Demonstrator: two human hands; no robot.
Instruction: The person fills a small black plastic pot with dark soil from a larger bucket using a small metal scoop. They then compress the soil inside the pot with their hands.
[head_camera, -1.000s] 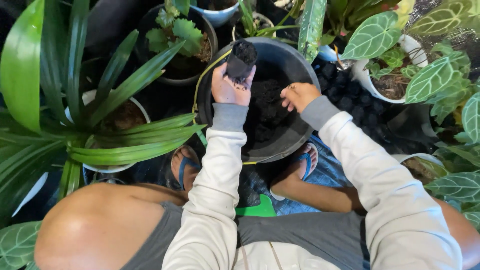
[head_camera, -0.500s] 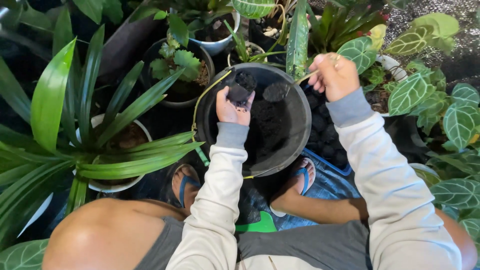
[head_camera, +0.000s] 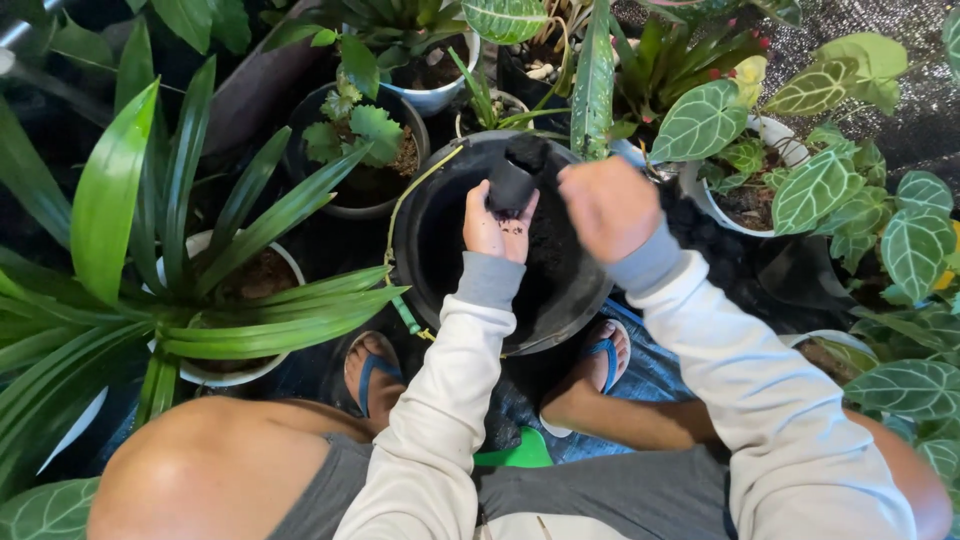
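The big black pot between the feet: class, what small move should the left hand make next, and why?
Probably tip the small black pot so its contents drop in. The left hand holds it above the big black pot, whose dark inside seems only partly filled, while the right hand hovers closed beside it.

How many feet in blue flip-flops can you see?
2: the left foot sits beside the big black pot, and the right foot pokes out under the pot's right edge.
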